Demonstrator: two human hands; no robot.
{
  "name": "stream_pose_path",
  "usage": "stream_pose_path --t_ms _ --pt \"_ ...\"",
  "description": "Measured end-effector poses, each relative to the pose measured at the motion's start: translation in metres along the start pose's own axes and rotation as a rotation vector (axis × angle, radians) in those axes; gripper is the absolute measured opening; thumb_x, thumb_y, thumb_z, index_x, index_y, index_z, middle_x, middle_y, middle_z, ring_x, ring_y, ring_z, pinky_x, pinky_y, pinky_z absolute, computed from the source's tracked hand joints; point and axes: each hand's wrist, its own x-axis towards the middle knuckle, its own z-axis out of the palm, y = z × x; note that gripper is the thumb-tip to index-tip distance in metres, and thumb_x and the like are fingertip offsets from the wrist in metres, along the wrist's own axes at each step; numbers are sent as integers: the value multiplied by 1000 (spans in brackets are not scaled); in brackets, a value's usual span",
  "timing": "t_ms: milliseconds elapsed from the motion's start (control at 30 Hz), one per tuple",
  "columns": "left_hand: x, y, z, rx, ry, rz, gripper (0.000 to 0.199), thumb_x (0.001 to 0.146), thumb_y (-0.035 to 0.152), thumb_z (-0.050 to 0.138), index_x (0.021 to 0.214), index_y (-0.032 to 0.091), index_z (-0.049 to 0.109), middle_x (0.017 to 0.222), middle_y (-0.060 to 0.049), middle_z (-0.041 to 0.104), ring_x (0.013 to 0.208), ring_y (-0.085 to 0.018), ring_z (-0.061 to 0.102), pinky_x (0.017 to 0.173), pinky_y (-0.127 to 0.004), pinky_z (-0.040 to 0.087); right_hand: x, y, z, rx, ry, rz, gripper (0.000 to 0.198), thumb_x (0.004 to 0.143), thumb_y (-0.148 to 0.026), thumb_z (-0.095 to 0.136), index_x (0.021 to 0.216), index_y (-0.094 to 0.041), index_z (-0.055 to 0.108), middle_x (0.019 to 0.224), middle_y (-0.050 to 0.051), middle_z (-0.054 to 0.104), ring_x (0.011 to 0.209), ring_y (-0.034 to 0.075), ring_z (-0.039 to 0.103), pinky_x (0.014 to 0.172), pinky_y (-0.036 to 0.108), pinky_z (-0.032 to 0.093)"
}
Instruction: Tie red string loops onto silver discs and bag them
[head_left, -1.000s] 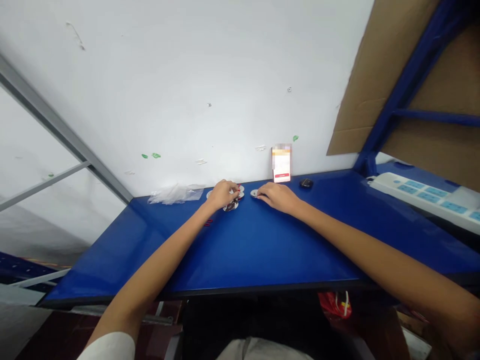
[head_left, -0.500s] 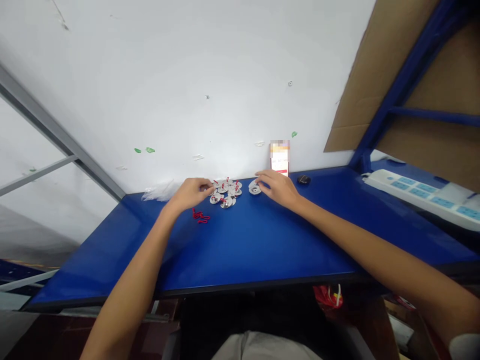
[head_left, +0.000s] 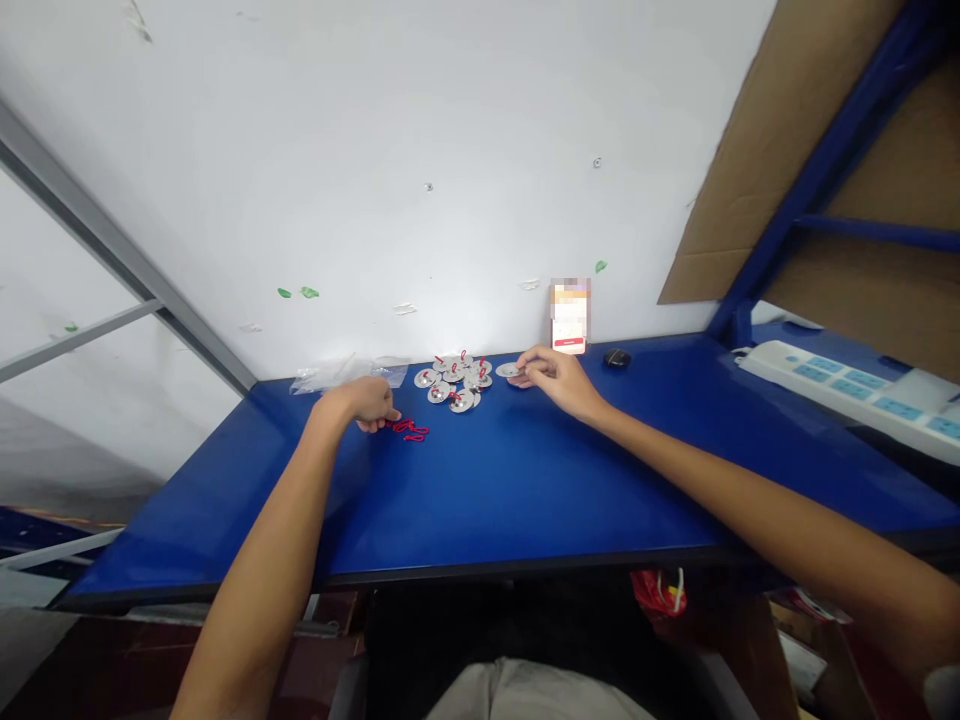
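Note:
My right hand (head_left: 553, 377) pinches the rim of a bare, silvery finger cymbal (head_left: 508, 370) between thumb and fingers, tilted just above the table. Down at the left, my left hand (head_left: 369, 402) has its fingertips closed on the end of a small heap of red cord loops (head_left: 409, 428); whether one or several are gripped is hidden. Between the hands lies a cluster of finger cymbals (head_left: 459, 378), overlapping one another, with red loops standing up from their centres.
Clear plastic bags (head_left: 337, 372) lie against the wall behind my left hand. A phone (head_left: 570, 318) with a lit screen leans on the wall. A small black object (head_left: 616, 358) and a white power strip (head_left: 855, 385) are on the right of the blue table (head_left: 450, 510).
My left hand has moved from the cymbal cluster down and left to the red cord loops. My right hand has taken hold of the single cymbal and tilted it up.

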Motion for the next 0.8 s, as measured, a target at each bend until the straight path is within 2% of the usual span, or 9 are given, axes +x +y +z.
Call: stream_pose_path --t_ms 133,233,367,467,633,733,800 --pt "-4 5 -3 5 90 125 18 77 35 74 66 22 67 68 -6 77 58 -21 71 58 -30 54 0 0 5 95 4 79 24 93 -46 76 96 -23 71 91 5 83 90 28 83 84 45 72" --pt "-10 11 -6 -163 141 298 14 79 34 72 77 21 69 78 -6 80 67 -22 76 61 -30 57 1 4 10 102 18 132 30 87 -48 84 94 -22 71 90 6 84 85 27 84 76 40 73" --pt "-20 22 -7 -454 47 484 27 82 38 80 101 19 73 90 -8 82 72 -20 77 69 -31 63 0 3 14 101 -7 173 29 84 -44 86 93 -21 70 84 5 83 77 25 84 65 32 71" --pt "-24 35 -3 -567 40 589 40 83 39 86 115 17 77 91 -9 82 77 -21 78 76 -33 65 -3 -2 16 111 -51 209 29 85 -41 85 95 -20 67 82 7 83 73 26 84 57 28 67" --pt "-19 59 19 -740 108 730 31 86 40 88 103 15 83 99 -12 82 85 -21 77 77 -32 64 -7 -5 20 127 -83 179 24 90 -38 80 98 -21 66 86 6 83 72 25 84 57 27 67" --pt "-11 71 35 -843 148 764 29 84 39 91 97 15 84 91 -9 79 71 -15 70 67 -28 61 -8 -4 21 116 -89 169 21 91 -36 78 99 -21 66 85 6 83 73 25 84 58 26 66" --pt "-7 77 44 -904 123 762 29 83 39 92 97 15 82 81 -6 76 66 -14 67 63 -27 59 -8 -5 22 108 -91 159 20 91 -36 78 99 -21 66 84 5 83 73 24 84 58 25 65"
